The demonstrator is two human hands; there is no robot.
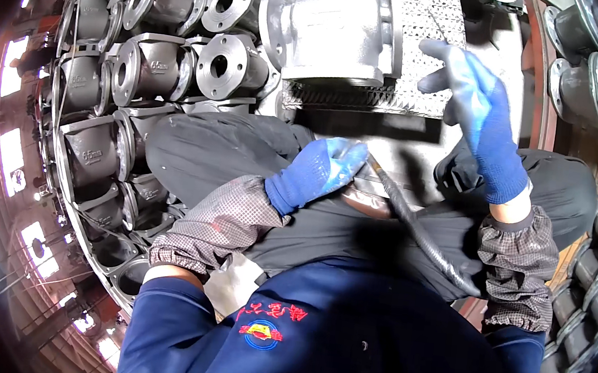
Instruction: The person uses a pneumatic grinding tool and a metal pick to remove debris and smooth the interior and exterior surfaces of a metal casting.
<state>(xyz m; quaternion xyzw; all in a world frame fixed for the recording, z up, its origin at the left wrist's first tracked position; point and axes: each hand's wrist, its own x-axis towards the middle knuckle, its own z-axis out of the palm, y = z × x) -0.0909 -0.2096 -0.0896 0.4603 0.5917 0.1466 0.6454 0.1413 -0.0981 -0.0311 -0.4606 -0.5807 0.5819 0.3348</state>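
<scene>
A grey flanged cast-metal valve body [336, 37] lies on its side on a textured metal work surface [433, 15] in front of me. My left hand [326, 167], in a blue glove, is closed over my lap around the end of a dark hose [418, 232], which runs down to the right across my legs. Whatever the hose joins inside my fist is hidden. To the right of the valve body, my gloved right hand [469, 91] is raised, fingers apart and pointing left. A thin dark line shows just above its fingertips; I cannot tell what it is.
Several rows of similar flanged valve bodies [149, 69] are stacked close on my left. More flanged castings [586, 89] stand at the right, beyond a reddish metal upright [541, 81]. My bent knees flank the work surface's near edge.
</scene>
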